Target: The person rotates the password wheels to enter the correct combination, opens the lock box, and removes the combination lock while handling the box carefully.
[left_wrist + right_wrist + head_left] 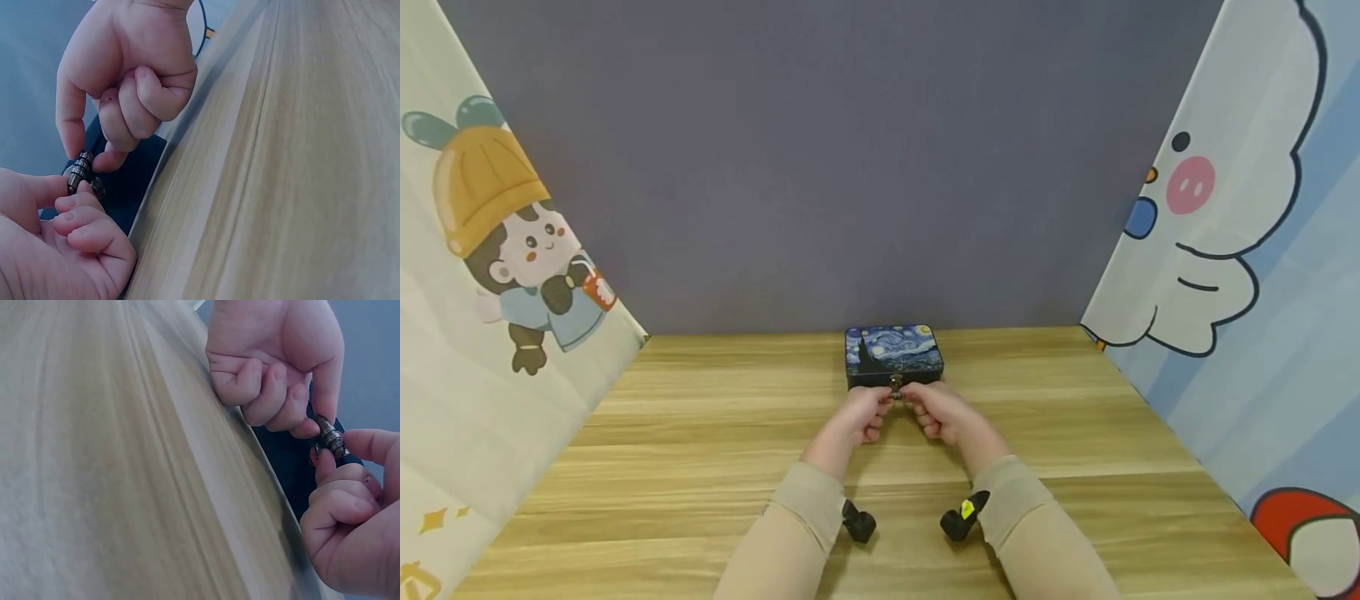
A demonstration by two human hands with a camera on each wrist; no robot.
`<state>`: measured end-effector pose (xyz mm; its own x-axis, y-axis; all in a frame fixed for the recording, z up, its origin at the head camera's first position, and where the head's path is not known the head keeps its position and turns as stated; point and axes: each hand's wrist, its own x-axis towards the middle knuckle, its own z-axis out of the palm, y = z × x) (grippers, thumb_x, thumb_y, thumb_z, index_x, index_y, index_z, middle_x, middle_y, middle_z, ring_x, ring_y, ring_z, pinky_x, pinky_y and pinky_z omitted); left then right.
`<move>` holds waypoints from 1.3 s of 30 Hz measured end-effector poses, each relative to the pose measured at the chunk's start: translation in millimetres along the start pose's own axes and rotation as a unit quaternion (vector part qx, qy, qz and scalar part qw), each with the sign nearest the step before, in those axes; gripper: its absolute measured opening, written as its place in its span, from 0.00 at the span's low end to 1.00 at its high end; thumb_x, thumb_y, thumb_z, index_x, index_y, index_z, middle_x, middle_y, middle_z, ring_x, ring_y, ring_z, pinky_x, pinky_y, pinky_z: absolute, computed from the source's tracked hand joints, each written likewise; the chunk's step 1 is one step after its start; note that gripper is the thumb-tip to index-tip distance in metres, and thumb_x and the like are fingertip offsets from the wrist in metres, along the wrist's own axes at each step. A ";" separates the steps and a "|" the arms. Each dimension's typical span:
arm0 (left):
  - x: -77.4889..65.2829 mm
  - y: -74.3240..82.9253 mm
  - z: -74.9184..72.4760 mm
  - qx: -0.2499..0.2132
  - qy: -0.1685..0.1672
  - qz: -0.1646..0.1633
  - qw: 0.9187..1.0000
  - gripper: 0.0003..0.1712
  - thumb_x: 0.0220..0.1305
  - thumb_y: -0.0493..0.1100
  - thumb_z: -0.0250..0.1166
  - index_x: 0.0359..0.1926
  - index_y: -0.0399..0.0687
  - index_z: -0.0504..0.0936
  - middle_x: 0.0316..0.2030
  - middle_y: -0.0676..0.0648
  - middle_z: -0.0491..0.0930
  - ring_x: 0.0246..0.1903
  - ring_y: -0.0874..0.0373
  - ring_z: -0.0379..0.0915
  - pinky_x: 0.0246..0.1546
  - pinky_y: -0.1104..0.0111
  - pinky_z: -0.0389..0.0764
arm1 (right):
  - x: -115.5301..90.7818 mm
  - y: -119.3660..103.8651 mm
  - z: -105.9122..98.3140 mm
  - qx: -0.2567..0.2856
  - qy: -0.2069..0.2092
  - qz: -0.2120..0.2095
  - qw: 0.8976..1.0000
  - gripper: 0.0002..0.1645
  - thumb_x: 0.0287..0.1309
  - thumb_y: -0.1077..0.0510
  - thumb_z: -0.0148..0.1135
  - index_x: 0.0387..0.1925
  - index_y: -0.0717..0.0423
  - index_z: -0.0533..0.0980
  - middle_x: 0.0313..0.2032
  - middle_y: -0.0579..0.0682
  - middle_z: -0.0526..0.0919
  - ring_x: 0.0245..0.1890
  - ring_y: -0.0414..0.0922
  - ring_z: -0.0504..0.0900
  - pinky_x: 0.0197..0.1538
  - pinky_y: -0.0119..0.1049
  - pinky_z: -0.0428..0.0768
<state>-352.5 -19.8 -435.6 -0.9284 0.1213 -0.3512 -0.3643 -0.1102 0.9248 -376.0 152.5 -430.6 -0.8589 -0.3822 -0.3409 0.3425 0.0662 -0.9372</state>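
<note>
A small tin box (892, 349) with a starry night painting on its lid stands at the back of the wooden table, lid down. At its front hangs a small bronze-coloured combination padlock (80, 170) with ringed number dials. My left hand (863, 412) pinches one end of this padlock between thumb and forefinger, its other fingers curled in. From the opposite side my right hand (945, 412) pinches the other end likewise. In the right wrist view the padlock (331, 437) lies between both sets of fingertips, which partly cover it. The shackle is mostly hidden.
The wooden table (700, 433) ends at a grey panel (850, 167) just behind the box. Cartoon-printed sheets flank it, one on the left (475, 350) and one on the right (1262, 375). Black wrist devices (859, 522) sit at both cuffs.
</note>
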 end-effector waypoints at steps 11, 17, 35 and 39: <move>1.2 0.0 -1.3 0.001 -0.004 0.002 1.000 0.14 0.77 0.46 0.52 0.39 0.38 0.73 0.17 0.55 0.58 0.13 0.63 0.46 0.15 0.72 0.51 | -0.6 0.5 1.1 0.005 0.002 -0.001 1.000 0.12 0.63 0.53 0.60 0.32 0.59 0.73 0.14 0.40 0.57 0.12 0.35 0.53 0.14 0.28 0.53; 0.8 -0.8 -1.3 0.005 -0.005 0.005 1.000 0.14 0.77 0.45 0.52 0.38 0.38 0.73 0.17 0.55 0.59 0.13 0.64 0.46 0.14 0.72 0.52 | 0.4 2.1 0.3 0.006 0.001 0.004 1.000 0.12 0.63 0.54 0.60 0.30 0.58 0.71 0.13 0.40 0.58 0.11 0.35 0.53 0.14 0.28 0.53; -4.5 -0.5 2.3 0.013 0.002 0.012 1.000 0.14 0.78 0.45 0.52 0.36 0.39 0.73 0.17 0.55 0.58 0.14 0.63 0.46 0.15 0.71 0.52 | -2.9 3.5 1.7 0.006 0.005 -0.001 1.000 0.13 0.63 0.54 0.59 0.26 0.55 0.69 0.14 0.41 0.58 0.11 0.36 0.53 0.14 0.28 0.53; -6.3 -1.5 3.4 0.018 0.008 0.018 1.000 0.15 0.78 0.46 0.52 0.35 0.40 0.73 0.17 0.55 0.59 0.13 0.64 0.47 0.15 0.72 0.53 | -2.1 5.6 1.7 0.008 0.004 -0.004 1.000 0.13 0.63 0.54 0.59 0.26 0.55 0.70 0.14 0.41 0.58 0.11 0.36 0.52 0.14 0.28 0.52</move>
<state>-345.9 -17.0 -434.2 -0.9418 0.1028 -0.3202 -0.3285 -0.0779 0.9413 -371.7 152.1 -435.0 -0.8646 -0.3756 -0.3339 0.3414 0.0486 -0.9387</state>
